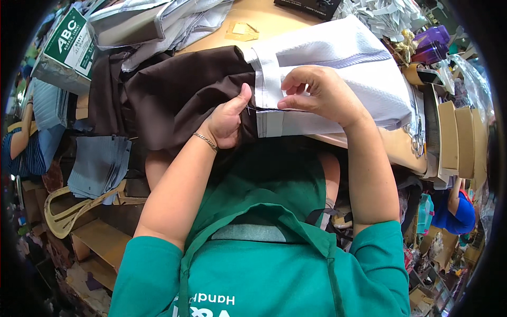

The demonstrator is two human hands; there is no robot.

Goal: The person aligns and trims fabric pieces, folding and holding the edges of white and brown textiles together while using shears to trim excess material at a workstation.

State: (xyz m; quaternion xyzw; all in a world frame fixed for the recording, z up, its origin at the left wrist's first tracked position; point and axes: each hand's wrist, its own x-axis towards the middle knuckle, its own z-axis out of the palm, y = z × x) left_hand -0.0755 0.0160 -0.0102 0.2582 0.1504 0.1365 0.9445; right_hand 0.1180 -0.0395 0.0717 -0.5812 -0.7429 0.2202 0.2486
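Across the table lies dark brown fabric (179, 95), joined along a white band (266, 74) to white textured fabric (343, 45). My left hand (224, 124) grips the brown fabric beside that band, thumb raised and fingers curled into the folds. My right hand (317, 95) is curled over the band, thumb low near a thin dark line of thread or edging; whether anything tiny is between its fingertips is unclear. A pair of scissors (417, 141) lies at the right, by the white fabric's edge.
Behind are folded cloths (132, 21) and a yellowish template (242, 30). A green-and-white box (66, 45) and grey stacked pieces (97, 164) sit left. Purple bottles (430, 45) and cardboard (449, 137) stand right. Other people work at far left (21, 148) and right (457, 211).
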